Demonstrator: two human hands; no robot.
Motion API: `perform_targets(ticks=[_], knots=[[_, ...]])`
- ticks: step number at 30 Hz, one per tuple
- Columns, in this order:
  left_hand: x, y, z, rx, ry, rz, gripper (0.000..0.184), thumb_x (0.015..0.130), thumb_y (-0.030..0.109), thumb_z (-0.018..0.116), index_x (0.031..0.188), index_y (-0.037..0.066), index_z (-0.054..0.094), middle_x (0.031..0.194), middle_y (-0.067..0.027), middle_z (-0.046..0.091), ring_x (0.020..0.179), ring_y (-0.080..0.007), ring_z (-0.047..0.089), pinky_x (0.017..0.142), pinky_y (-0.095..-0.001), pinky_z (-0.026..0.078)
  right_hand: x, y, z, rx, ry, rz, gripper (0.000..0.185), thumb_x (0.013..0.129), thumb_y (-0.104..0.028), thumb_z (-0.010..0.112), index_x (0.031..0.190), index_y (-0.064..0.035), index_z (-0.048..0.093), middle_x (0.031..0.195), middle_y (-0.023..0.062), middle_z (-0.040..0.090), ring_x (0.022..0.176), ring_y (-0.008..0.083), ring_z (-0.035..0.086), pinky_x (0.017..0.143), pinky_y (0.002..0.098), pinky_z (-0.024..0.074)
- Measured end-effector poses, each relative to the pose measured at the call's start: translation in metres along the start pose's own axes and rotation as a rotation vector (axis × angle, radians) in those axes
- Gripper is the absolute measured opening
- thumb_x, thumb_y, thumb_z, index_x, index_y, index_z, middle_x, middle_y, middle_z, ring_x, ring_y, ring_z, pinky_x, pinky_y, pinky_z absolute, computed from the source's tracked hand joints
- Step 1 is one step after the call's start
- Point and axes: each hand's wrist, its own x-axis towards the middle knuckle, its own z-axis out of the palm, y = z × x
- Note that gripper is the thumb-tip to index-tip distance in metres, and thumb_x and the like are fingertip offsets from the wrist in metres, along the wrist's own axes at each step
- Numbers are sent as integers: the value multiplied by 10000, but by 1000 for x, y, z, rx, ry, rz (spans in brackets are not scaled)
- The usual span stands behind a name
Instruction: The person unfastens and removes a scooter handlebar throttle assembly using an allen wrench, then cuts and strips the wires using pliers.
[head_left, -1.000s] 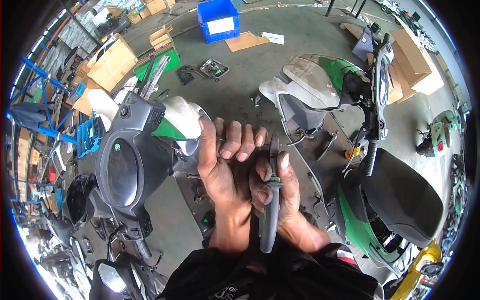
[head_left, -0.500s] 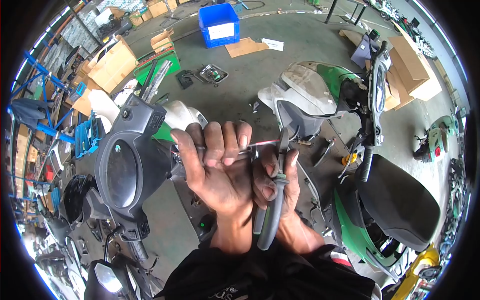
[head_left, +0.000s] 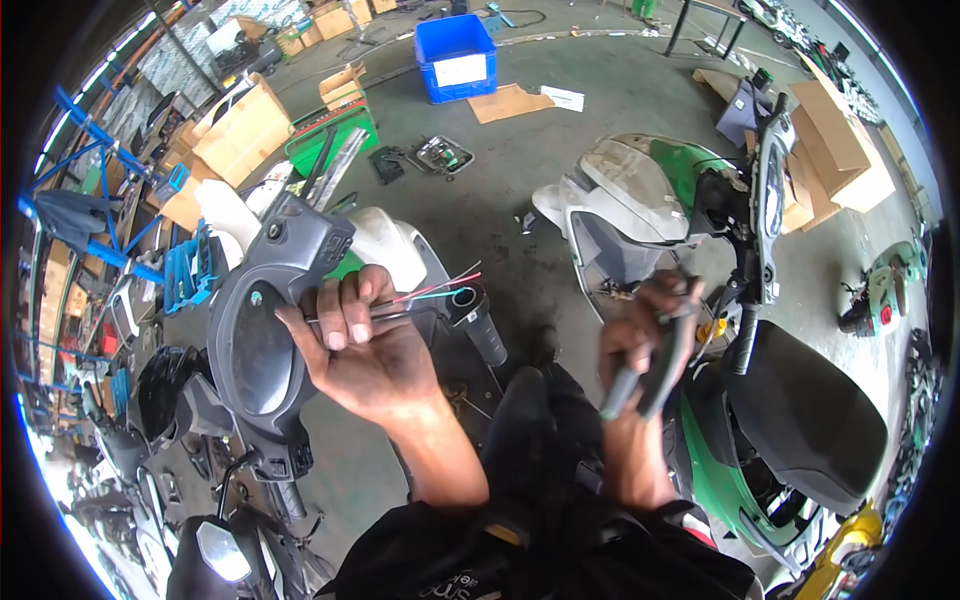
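Observation:
My left hand (head_left: 375,365) is palm up in front of a scooter's dark dashboard (head_left: 245,355), its fingers curled around a dark cable. Thin red, teal and dark wires (head_left: 445,291) fan out from that cable toward the right, their ends loose. A black handlebar grip (head_left: 482,335) is just past the wire ends. Well apart on the right, my right hand (head_left: 635,345), blurred by motion, is closed around dark-handled pliers (head_left: 660,372). The jaws of the pliers point up and away from the wires.
To the right stands a white and green scooter (head_left: 625,190), with a black seat (head_left: 810,400) nearer me. A blue bin (head_left: 457,60) is at the far side. Ahead, a metal tray (head_left: 443,155) of small parts lies on the floor beside a green toolbox (head_left: 335,145).
My right hand has pulled the pliers away from the wires to the right. My left hand has shifted left with the cable, and several coloured wire ends now show spread apart.

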Motion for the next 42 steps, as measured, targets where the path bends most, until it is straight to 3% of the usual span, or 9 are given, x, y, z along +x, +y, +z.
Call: perform_targets(ticks=[1,4,5,9,13,18,23,30,42], knots=[[-2,2,3,8,-4,11,325,1034,309,453,766,126,477,582,42,372,535,-102,364,770,-350,392,3,-10,8,-52,193,-83,413,1021,-446,426,1005,-52,548,842,35,569,490,84,355,388,217,357],[-23,-4,6,45,135,-136,304,1039,335,432,947,82,574,643,32,451,603,-139,453,910,-403,406,-8,-5,1,-442,440,-26,410,1004,-458,463,987,-58,548,797,36,569,494,69,426,376,197,355],[-27,-9,0,60,102,-202,328,1038,357,424,876,113,573,677,24,505,709,-155,527,933,-414,400,-15,2,2,-583,489,71,409,976,-433,530,1049,-32,561,756,42,590,446,72,441,353,200,340],[-43,-20,1,159,183,-319,411,1038,327,431,715,86,514,744,-35,537,758,-187,514,905,-418,431,-20,27,13,-901,379,315,447,920,-318,610,1213,14,546,727,94,648,406,75,455,346,196,323],[-62,-7,-23,457,71,-518,431,1025,381,446,696,106,487,929,-99,618,937,-253,595,826,-413,470,-21,30,8,-883,395,260,364,893,-297,645,1092,1,586,690,88,636,414,75,460,354,188,306],[-91,0,-48,614,113,-517,359,1010,348,503,751,104,459,751,-38,425,750,-181,475,570,-319,392,-22,20,10,-859,276,284,337,881,-271,648,1061,4,572,690,103,626,432,75,462,363,194,300],[-101,12,-58,661,62,-545,346,1017,315,488,782,62,476,725,-36,408,720,-171,483,547,-300,403,-33,24,6,-913,302,238,361,893,-289,640,1065,15,553,782,120,650,467,77,481,395,199,317],[-112,36,-68,795,-222,-952,405,1007,359,502,800,12,519,759,-129,563,571,-103,489,492,-220,363,-43,17,0,-1076,455,289,230,868,-231,671,899,-26,571,713,104,626,454,97,486,383,203,342],[-114,38,-62,1050,-287,-1074,329,1016,288,504,830,19,538,689,-15,543,594,-64,458,542,-234,346,-51,14,-4,-1117,390,268,278,860,-242,681,984,-19,570,673,73,598,537,99,533,456,210,344]])
